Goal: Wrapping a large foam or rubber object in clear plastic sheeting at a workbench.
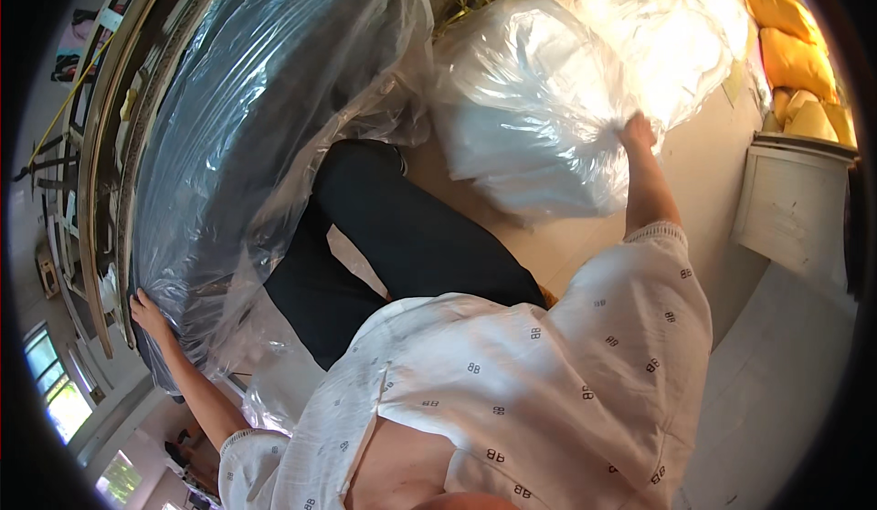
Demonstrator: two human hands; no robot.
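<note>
My right hand (637, 132) pinches the clear bag of white bedding (530, 108), upper centre; my left hand (146, 314) presses flat on the plastic-wrapped dark mattress (247, 126), left. Step: bracing while grabbing. Next move probably needs a firmer bag grip.

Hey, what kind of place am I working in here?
Probably a furniture or bedding workshop or storeroom: a large plastic-wrapped mattress, clear plastic bags of white padding, and stacked yellow cushions beside a white cabinet.
</note>
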